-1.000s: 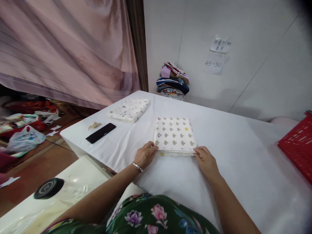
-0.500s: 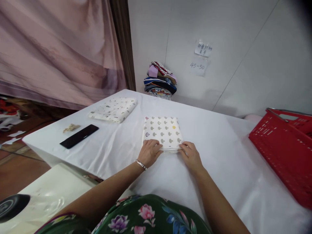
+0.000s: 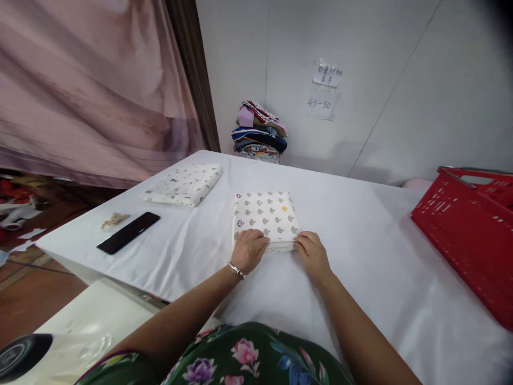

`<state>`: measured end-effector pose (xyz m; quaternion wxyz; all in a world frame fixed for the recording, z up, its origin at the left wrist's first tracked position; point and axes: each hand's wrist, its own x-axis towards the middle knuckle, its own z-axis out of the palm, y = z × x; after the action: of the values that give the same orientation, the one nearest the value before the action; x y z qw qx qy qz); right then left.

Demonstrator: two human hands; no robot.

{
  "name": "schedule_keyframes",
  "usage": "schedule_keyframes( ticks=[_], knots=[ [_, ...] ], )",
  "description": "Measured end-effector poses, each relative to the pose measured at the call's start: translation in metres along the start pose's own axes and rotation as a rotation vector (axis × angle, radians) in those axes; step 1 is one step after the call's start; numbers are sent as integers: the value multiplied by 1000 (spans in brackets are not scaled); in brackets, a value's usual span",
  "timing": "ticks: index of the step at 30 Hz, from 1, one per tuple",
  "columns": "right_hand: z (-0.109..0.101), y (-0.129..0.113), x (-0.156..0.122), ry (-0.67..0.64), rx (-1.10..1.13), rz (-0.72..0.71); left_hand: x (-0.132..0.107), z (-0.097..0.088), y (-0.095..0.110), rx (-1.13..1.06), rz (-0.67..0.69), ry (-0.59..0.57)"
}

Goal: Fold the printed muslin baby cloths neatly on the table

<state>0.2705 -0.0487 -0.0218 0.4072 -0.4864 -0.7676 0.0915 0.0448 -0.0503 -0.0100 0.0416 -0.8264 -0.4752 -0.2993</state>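
Head view | folded cloth (image 3: 266, 214) flat on table (image 3: 360, 235) | left hand (image 3: 249, 250) and right hand (image 3: 313, 255) pinching near edge | likely light, limp, layers may slide; best grip: all layers, near corners

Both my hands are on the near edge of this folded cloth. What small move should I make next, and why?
I'd probably even up that near edge: lower layers of the folded cloth show beneath the top one there, and your left hand and right hand are already both at it.
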Motion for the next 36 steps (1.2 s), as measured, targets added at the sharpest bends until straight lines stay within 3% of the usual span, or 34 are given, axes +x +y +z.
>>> schedule_keyframes(
  ticks=[5, 14, 25, 31, 36],
  knots=[
    [-8, 2, -2, -50, 4, -31, -2, -1, -2, 19, 112, -32],
    [-12, 5, 0, -151, -31, -44, -3, 2, -2, 33, 88, -72],
    [-4, 3, -1, -71, -56, -73, 3, 6, 1, 56, 90, -35],
    [0, 5, 2, -48, -118, -137, 8, 2, -1, 116, 167, 24],
    [9, 7, 2, 31, -221, -167, 7, 6, -7, 178, 248, -54]
  ],
)
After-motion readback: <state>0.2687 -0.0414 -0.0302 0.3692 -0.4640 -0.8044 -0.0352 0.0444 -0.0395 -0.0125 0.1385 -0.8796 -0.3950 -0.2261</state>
